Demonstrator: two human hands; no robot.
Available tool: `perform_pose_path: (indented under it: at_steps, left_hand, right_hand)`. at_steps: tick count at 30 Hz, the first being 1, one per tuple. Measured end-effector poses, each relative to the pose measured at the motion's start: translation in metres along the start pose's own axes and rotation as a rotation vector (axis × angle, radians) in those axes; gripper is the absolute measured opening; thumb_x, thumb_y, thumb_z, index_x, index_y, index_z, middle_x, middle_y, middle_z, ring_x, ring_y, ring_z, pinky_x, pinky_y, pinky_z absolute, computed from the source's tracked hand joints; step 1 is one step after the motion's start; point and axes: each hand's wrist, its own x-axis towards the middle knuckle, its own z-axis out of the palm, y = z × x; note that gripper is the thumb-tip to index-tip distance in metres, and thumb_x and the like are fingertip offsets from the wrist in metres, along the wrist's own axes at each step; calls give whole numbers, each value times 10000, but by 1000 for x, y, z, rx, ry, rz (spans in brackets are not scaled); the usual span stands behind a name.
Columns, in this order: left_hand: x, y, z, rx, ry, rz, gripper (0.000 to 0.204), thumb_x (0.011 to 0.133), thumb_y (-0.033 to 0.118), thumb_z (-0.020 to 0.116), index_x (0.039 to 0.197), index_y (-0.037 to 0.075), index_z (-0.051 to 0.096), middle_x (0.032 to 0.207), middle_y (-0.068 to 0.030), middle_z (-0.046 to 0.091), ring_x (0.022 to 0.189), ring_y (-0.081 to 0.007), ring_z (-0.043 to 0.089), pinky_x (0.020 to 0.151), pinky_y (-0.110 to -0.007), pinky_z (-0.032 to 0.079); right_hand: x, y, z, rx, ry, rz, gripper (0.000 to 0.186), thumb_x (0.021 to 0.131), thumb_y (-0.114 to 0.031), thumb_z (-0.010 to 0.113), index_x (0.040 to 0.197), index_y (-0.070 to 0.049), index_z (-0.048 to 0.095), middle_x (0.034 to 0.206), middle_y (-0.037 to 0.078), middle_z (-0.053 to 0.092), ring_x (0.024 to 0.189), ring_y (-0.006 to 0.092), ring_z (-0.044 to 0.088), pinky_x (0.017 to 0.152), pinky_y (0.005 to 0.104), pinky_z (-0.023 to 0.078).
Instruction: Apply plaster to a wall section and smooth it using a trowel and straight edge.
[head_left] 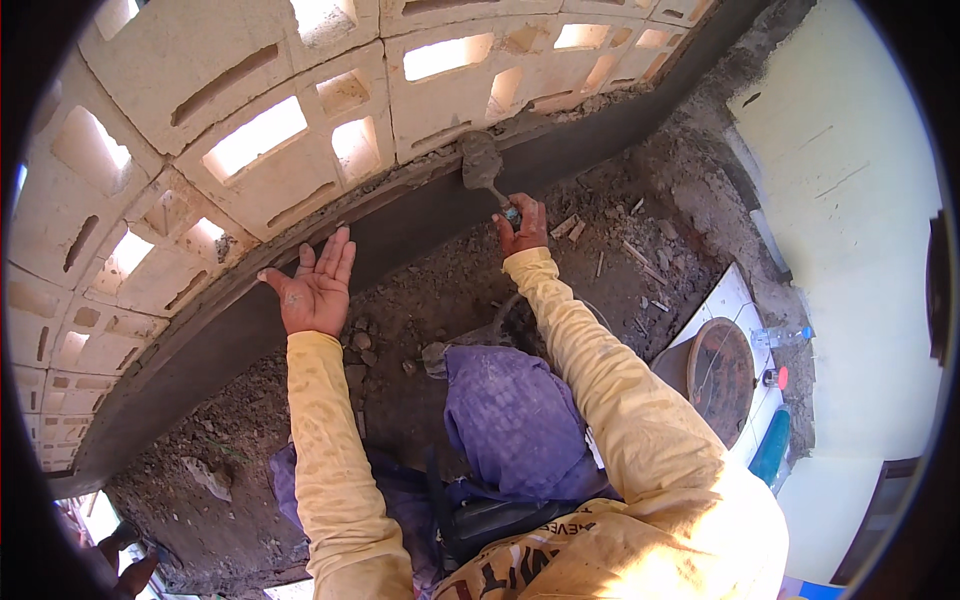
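Observation:
My right hand (523,226) is closed around the handle of a trowel (482,165). Grey mortar coats its blade, which lies against the top edge of the dark plastered wall base (430,215). To the left, my left hand (317,285) is open, palm up and fingers stretched, with the fingertips at the upper edge of the same base. Above both hands rises a wall of pale perforated blocks (300,140). A rough strip of mortar runs along the foot of the blocks.
Dirt with stones and wood scraps (640,260) covers the ground below the wall. At right, a round lidded container (722,370) stands on white tiles beside a clear plastic bottle (783,337) and a teal bottle (771,447). Another person's hand (135,575) shows at the lower left.

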Motion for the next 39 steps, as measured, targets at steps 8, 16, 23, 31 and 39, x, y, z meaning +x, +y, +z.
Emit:
perform_pose_path:
  at_steps: [8, 16, 23, 31, 39]
  left_hand:
    - [-3, -1, 5, 6, 60, 15, 701, 786, 652, 390, 979, -22, 427, 1304, -374, 319, 1234, -449, 363, 1034, -539, 306]
    - [1, 0, -1, -7, 47, 22, 754, 754, 646, 447, 1093, -23, 371, 1326, -371, 286, 1230, -462, 360, 1034, -545, 306]
    - [0, 1, -2, -5, 38, 26, 805, 750, 649, 446, 1185, -14, 308, 1354, -355, 246, 1235, -473, 343, 1029, -559, 305]
    - [0, 1, -3, -18, 27, 19, 800, 756, 651, 440, 1190, -9, 313, 1348, -353, 260, 1239, -468, 343, 1034, -552, 298]
    - [-2, 0, 2, -23, 74, 17, 855, 767, 665, 399, 1316, 29, 237, 1360, -343, 251, 1240, -464, 344, 1044, -541, 285]
  right_hand:
    - [-1, 9, -50, -142, -142, -8, 387, 748, -138, 665, 1104, -125, 513, 1004, 137, 533, 898, 366, 526, 766, 425, 448]
    - [93, -44, -148, -145, -326, -65, 318, 768, -173, 653, 1069, -119, 565, 985, 128, 573, 929, 329, 562, 785, 400, 462]
    - [151, -83, -157, -406, -727, -44, 342, 762, -185, 664, 1083, -99, 583, 1040, 125, 584, 954, 304, 575, 827, 354, 466]
    - [143, -118, -144, -483, -778, -59, 315, 782, -207, 639, 1071, -94, 585, 1046, 124, 588, 980, 319, 564, 847, 382, 458]
    - [141, -144, -147, -759, -754, -132, 329, 798, -164, 581, 1123, -172, 535, 1070, 64, 532, 994, 296, 558, 825, 398, 481]
